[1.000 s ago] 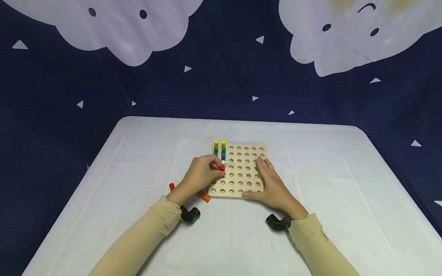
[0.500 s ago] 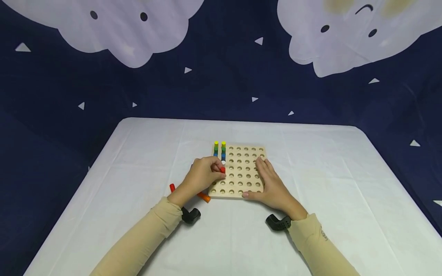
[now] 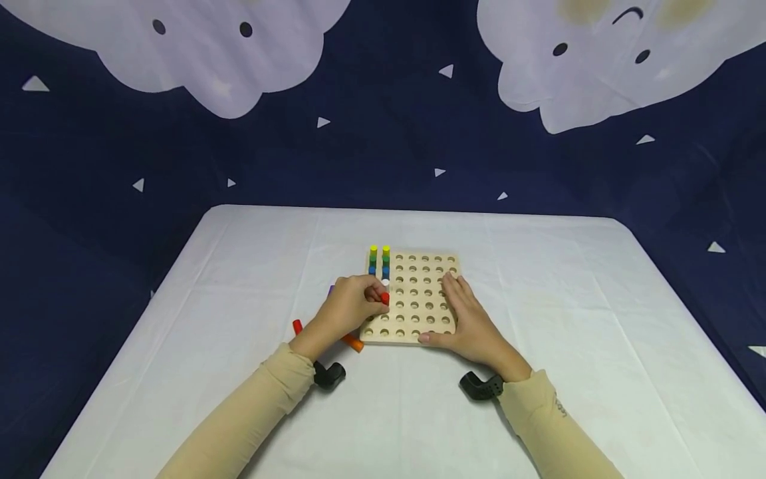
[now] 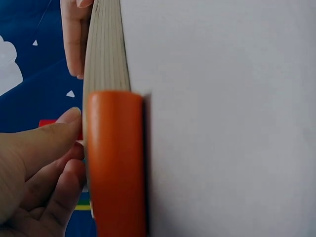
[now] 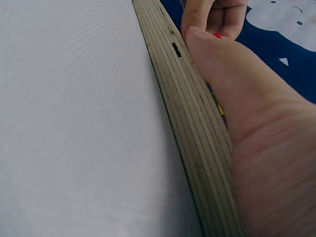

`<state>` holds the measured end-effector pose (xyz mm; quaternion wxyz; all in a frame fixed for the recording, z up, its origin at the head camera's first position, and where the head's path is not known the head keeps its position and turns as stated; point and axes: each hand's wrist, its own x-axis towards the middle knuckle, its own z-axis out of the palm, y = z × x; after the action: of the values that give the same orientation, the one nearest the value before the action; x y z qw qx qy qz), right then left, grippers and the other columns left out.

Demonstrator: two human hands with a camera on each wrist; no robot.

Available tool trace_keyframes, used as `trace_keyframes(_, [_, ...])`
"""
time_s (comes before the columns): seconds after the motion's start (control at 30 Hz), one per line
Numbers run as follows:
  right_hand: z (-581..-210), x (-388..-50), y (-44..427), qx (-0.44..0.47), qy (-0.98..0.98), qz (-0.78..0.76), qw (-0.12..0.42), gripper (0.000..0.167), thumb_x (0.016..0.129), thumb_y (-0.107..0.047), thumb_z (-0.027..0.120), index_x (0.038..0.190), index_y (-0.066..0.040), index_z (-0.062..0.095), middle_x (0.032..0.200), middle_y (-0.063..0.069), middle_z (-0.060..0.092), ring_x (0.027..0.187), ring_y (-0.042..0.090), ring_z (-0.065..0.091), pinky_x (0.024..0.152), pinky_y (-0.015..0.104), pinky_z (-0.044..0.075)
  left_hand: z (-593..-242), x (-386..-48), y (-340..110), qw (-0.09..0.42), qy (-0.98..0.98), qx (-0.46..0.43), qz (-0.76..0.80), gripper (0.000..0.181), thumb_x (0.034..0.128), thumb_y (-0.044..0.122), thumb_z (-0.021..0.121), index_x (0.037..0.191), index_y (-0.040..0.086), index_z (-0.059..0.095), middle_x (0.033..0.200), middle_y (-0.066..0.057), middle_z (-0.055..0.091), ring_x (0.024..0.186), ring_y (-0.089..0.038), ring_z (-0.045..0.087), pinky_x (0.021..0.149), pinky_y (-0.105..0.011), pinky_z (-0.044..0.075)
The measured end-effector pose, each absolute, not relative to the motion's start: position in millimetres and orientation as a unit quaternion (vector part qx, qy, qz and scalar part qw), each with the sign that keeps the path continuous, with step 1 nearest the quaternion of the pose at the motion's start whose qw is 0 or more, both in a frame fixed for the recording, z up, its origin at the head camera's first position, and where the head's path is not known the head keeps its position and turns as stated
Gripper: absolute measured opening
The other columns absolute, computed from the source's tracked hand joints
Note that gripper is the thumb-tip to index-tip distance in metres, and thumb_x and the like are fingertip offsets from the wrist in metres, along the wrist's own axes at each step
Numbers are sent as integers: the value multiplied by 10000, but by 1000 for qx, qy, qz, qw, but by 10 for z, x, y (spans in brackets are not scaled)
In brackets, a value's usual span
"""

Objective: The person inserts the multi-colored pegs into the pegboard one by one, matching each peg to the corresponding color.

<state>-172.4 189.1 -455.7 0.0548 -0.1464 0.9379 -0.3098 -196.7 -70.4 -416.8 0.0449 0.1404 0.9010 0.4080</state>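
Left fingers (image 4: 65, 187) pinch red peg (image 3: 385, 299) (seating unclear).

Left hand (image 3: 352, 301) is hiding part of the pegboard (image 3: 407, 312) and of a purple piece (image 3: 332, 289); the wrist (image 3: 310, 337) is covering one end of an orange peg (image 3: 354, 343). Lettering (image 3: 560, 408) on the right sleeve (image 3: 553, 432) is defying reading.

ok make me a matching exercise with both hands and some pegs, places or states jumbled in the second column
1. yellow cylindrical pegs
2. orange cylindrical peg
3. left hand
4. right hand

A. pinching a red cylindrical peg
B. standing in the far row of the pale wooden pegboard
C. resting on the pegboard's right side
D. on the white table, beside the pegboard

Pairs: 1-B, 2-D, 3-A, 4-C
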Motion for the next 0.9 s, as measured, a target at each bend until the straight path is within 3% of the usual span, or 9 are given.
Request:
trace_keyframes(0.2, [-4544, -1714, 1866, -146, 938, -310, 60, 1295, 669, -752, 739, 1605, -186, 45, 1684, -13, 2, 1556, 283, -55, 1207, 614, 100, -4119, -1936, -901, 52, 895, 132, 423, 201, 778, 151, 851, 909, 79, 717, 802, 24, 699, 739, -93, 626, 692, -243, 528])
trace_keyframes(0.53, [-4537, -1722, 1875, -146, 938, -308, 62, 1307, 671, -715, 769, 1604, -176, 29, 1685, 7, -2, 1555, 287, -58, 1207, 616, 99, -4058, -1914, -1520, 16, 916, 88, 391, 205, 837, 140, 799, 1002, 63, 705, 921, -34, 729, 819, -159, 651, 767, -319, 550])
trace_keyframes(0.73, [-4537, -1733, 1879, -148, 938, -308, 63, 1312, 671, -699, 781, 1603, -159, 32, 1685, 29, -9, 1554, 307, -52, 1199, 629, 103, -4092, -1888, -1666, 20, 928, 72, 364, 239, 871, 147, 768, 1063, 27, 693, 944, -67, 727, 861, -192, 651, 795, -347, 548])
trace_keyframes(0.9, [-4531, -1740, 1876, -146, 938, -306, 66, 1317, 665, -712, 777, 1603, -166, 31, 1683, 24, -11, 1554, 302, -52, 1204, 619, 104, -4075, -1822, -1751, 19, 936, 42, 350, 233, 865, 179, 774, 1016, 23, 691, 880, -73, 715, 768, -179, 639, 686, -305, 536])
